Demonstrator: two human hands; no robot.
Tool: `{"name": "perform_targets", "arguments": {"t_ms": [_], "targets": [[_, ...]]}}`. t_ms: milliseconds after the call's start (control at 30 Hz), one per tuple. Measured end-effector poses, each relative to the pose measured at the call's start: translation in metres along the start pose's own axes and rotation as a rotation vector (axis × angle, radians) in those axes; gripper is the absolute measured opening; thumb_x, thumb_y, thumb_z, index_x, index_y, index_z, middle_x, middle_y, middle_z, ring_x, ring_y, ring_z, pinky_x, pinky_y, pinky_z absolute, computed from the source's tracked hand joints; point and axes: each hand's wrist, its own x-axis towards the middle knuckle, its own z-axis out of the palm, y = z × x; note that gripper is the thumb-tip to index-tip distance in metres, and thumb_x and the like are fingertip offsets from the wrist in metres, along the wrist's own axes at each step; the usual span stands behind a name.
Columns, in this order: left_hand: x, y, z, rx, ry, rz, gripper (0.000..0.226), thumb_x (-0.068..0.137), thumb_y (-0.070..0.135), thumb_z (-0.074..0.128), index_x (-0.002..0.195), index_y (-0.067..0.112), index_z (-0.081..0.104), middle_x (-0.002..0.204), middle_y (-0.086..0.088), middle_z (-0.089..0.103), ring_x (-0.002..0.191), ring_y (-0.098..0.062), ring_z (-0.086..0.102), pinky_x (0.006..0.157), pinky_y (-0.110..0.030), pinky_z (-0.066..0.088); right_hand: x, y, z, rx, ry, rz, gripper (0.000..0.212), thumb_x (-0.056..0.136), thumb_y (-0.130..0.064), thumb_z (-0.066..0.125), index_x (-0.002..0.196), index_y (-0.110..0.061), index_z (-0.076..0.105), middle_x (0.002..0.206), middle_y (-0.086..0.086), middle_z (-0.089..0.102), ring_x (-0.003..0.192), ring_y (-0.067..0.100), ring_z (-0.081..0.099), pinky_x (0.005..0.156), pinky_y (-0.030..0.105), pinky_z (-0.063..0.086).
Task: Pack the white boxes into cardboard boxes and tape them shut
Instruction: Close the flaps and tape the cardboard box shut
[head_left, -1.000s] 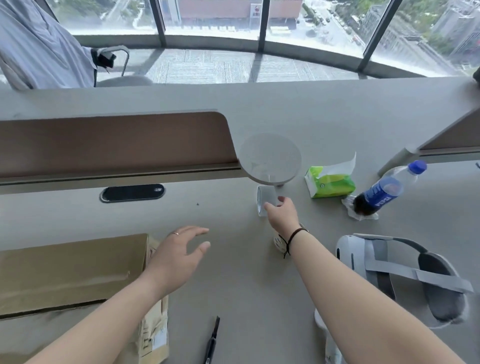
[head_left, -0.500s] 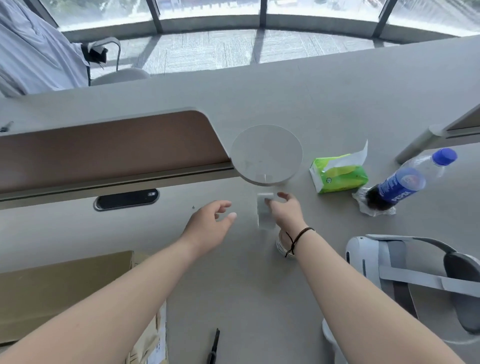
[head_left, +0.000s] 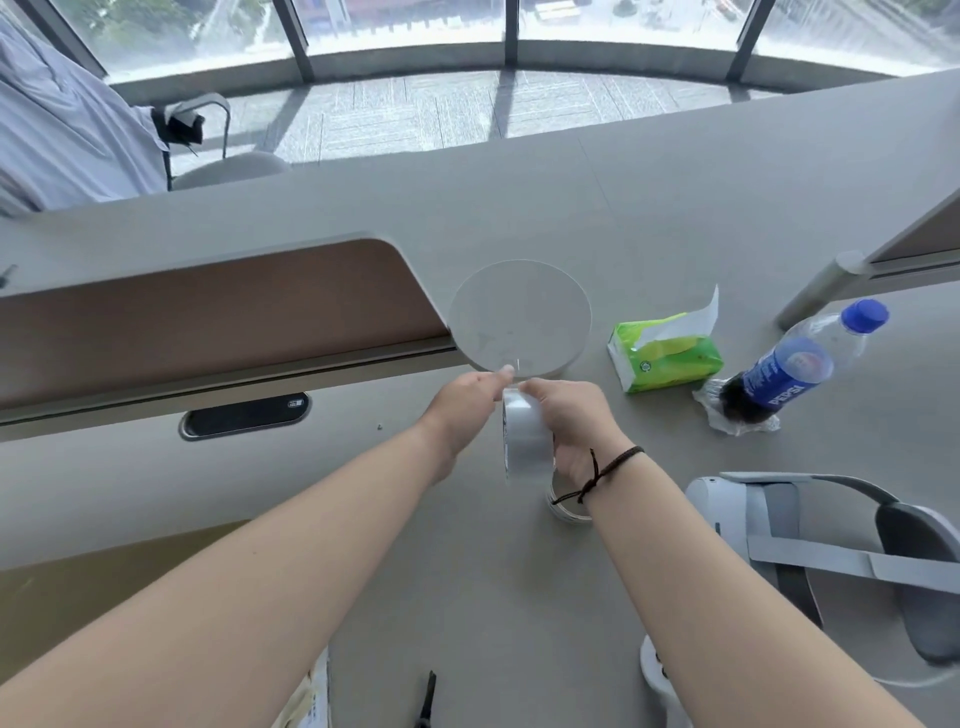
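A roll of clear packing tape (head_left: 525, 441) stands on edge above the grey desk, in the middle of the view. My right hand (head_left: 574, 426) grips the roll from its right side. My left hand (head_left: 462, 405) pinches the roll's top edge from the left, thumb and fingertip close together. A second, smaller tape roll (head_left: 566, 506) lies on the desk under my right wrist, mostly hidden. A brown cardboard box (head_left: 104, 587) sits at the lower left, largely covered by my left forearm. No white boxes show.
A round grey lamp base (head_left: 519, 317) stands just beyond my hands. Right of it lie a green tissue pack (head_left: 665, 356) and a Pepsi bottle (head_left: 795, 369). A white VR headset (head_left: 810, 551) sits at lower right. A black pen (head_left: 427, 701) lies near the bottom edge.
My left hand moved right from the cardboard box to the tape roll. My right hand lifted the roll off the desk; both hands now hold it.
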Motion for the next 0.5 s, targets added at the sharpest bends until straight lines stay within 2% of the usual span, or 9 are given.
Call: {"name": "perform_targets", "arguments": {"t_ms": [33,167,267,367,500], "targets": [[0.002,0.003,0.000,-0.047,-0.008,-0.035,0.022,0.098,0.045,0.059,0.087,0.026,0.058,0.098,0.007,0.061,0.107,-0.012,0.061,0.101,-0.035,0.040,-0.002,-0.004,0.001,0.002,0.000,0.007,0.015,0.085,-0.004,0.068,0.093,0.008,0.074,0.078,0.012,0.064,0.071,0.024,0.056,0.068,0.035,0.042],[0.003,0.008,0.001,-0.295,-0.031,-0.118,0.004,0.094,0.019,0.066,0.097,0.017,0.064,0.099,-0.003,0.066,0.092,-0.022,0.064,0.106,-0.043,0.046,-0.011,-0.014,0.000,0.002,-0.025,-0.004,0.008,0.085,-0.002,0.068,0.080,-0.002,0.075,0.072,0.012,0.066,0.060,0.024,0.058,0.061,0.031,0.046],[-0.003,0.012,0.001,-0.442,-0.042,-0.145,0.013,0.092,-0.001,0.060,0.087,0.010,0.065,0.086,-0.007,0.070,0.079,-0.023,0.066,0.090,-0.036,0.055,-0.016,-0.016,-0.002,0.003,-0.029,-0.010,0.013,0.086,0.001,0.066,0.080,-0.003,0.077,0.067,0.010,0.068,0.055,0.023,0.059,0.056,0.028,0.047],[-0.009,0.014,0.000,-0.440,-0.058,-0.149,0.011,0.091,-0.002,0.060,0.094,0.006,0.067,0.087,-0.007,0.071,0.075,-0.020,0.066,0.085,-0.031,0.054,-0.017,-0.014,0.001,0.029,-0.008,-0.003,0.014,0.085,0.000,0.067,0.093,0.006,0.076,0.078,0.015,0.066,0.068,0.026,0.058,0.063,0.033,0.045],[-0.014,0.019,0.001,-0.440,-0.042,-0.143,0.021,0.093,-0.001,0.060,0.079,0.014,0.061,0.080,-0.003,0.070,0.076,-0.018,0.063,0.090,-0.033,0.047,-0.020,-0.015,0.004,0.056,-0.045,0.001,0.016,0.083,-0.002,0.069,0.094,0.001,0.079,0.092,0.021,0.075,0.074,0.029,0.066,0.067,0.034,0.050]]}}
